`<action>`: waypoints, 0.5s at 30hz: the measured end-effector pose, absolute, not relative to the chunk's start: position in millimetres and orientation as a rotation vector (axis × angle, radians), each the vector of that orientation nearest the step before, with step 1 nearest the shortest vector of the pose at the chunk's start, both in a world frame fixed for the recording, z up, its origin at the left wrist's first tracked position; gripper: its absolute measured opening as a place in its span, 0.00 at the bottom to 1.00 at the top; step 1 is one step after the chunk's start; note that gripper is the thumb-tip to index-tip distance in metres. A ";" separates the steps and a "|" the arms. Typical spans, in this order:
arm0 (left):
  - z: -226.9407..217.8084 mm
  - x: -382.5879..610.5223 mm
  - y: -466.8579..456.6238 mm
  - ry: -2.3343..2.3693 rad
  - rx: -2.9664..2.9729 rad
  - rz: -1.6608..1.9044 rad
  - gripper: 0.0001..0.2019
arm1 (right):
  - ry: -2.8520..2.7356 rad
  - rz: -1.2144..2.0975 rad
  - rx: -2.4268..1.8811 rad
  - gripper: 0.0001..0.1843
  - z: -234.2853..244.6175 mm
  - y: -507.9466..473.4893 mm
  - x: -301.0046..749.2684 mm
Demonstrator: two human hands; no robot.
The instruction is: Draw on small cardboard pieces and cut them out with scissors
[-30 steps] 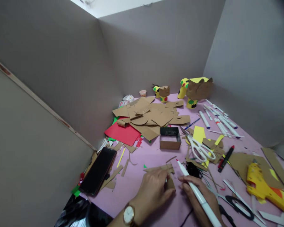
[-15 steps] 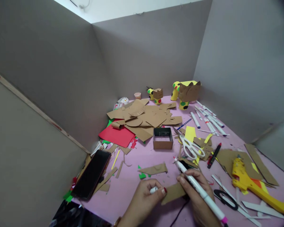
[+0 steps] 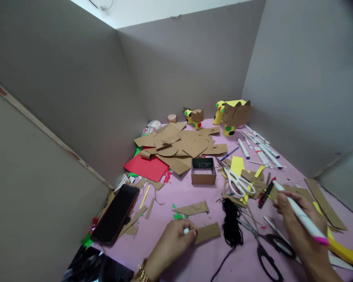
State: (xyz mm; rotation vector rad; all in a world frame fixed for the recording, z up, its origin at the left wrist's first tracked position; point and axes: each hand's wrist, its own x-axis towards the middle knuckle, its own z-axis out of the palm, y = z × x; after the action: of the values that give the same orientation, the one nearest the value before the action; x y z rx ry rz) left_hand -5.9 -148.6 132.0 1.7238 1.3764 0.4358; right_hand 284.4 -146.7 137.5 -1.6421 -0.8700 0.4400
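Note:
My left hand (image 3: 172,243) rests at the near edge of the pink table (image 3: 194,188), its fingers pinched round a small white marker cap (image 3: 187,231) and touching the end of a brown cardboard strip (image 3: 207,232). Out to the right, my right hand (image 3: 297,223) grips a white marker (image 3: 300,215) with a pink end, lifted over the cardboard scraps beside a red-and-black marker (image 3: 266,192). A tangle of black yarn (image 3: 231,221) lies between the two hands.
Black-handled scissors (image 3: 267,244) lie near my right hand, white scissors (image 3: 238,183) farther back. A small open box (image 3: 203,171), a cardboard pile (image 3: 179,147), red paper (image 3: 147,166), a phone (image 3: 115,213), a yellow glue gun (image 3: 341,250), markers (image 3: 259,149) and paper figures (image 3: 232,113) crowd the table.
My right hand has swung the marker from the cardboard strip out to the right, uncovering the black yarn. My left hand stays on the strip with the cap.

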 end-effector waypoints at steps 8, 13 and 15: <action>124.0 4.3 -157.3 1.528 1.842 0.516 0.15 | -1.352 0.847 -1.323 0.11 101.6 -191.9 189.0; 113.9 -2.1 -167.6 1.549 2.000 0.473 0.14 | -1.526 0.766 -1.280 0.09 82.3 -200.5 175.4; 110.9 -2.9 -169.2 1.581 2.053 0.424 0.13 | -1.534 0.752 -1.287 0.09 82.1 -200.0 177.3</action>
State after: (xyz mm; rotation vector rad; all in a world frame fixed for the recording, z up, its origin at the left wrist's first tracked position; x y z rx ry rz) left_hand -2.9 -169.2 110.9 2.0527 1.5815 0.4243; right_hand 177.3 -200.0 82.1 -1.2867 -1.5342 0.7519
